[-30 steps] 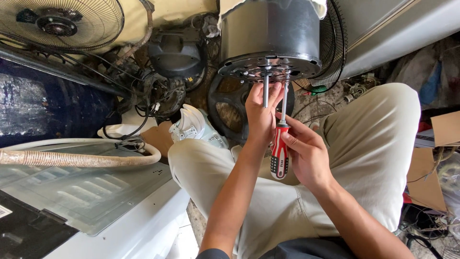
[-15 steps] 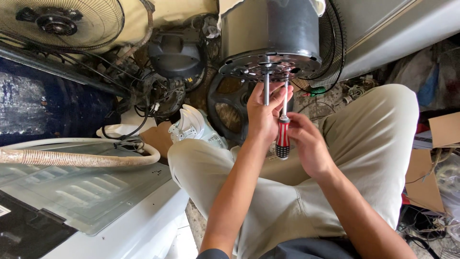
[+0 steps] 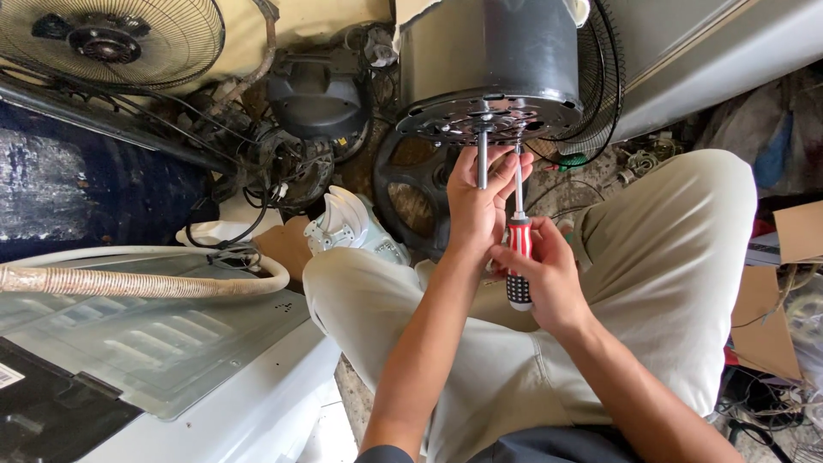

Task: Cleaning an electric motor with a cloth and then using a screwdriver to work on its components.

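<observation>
Clutter ringed the work. A wire fan guard (image 3: 111, 39) sat at ten o'clock, a dark plastic housing (image 3: 319, 90) at eleven, and a black wheel-shaped part (image 3: 410, 193) lay just behind the hands. A ribbed beige hose (image 3: 129, 281) curved across a white appliance top (image 3: 171, 377) at eight o'clock. Torn brown cardboard (image 3: 784, 291) lay at three o'clock beside the person's knee.

The grey cylindrical motor (image 3: 493, 69) stood at twelve o'clock, its perforated end plate facing down and a steel shaft (image 3: 482, 159) sticking out toward the person. The left hand (image 3: 476, 210) reached up under the plate, fingers curled loosely round the shaft and touching it. The right hand (image 3: 549, 279) was clamped on the red, white and black handle of a screwdriver (image 3: 519, 257), thumb and fingers together around it. The blade ran up, just beside the shaft, to the end plate; whether its tip sat in a screw could not be told.

A small white label (image 3: 10, 375) with dark bars sat at the far nine o'clock edge, on the appliance's dark panel.
</observation>
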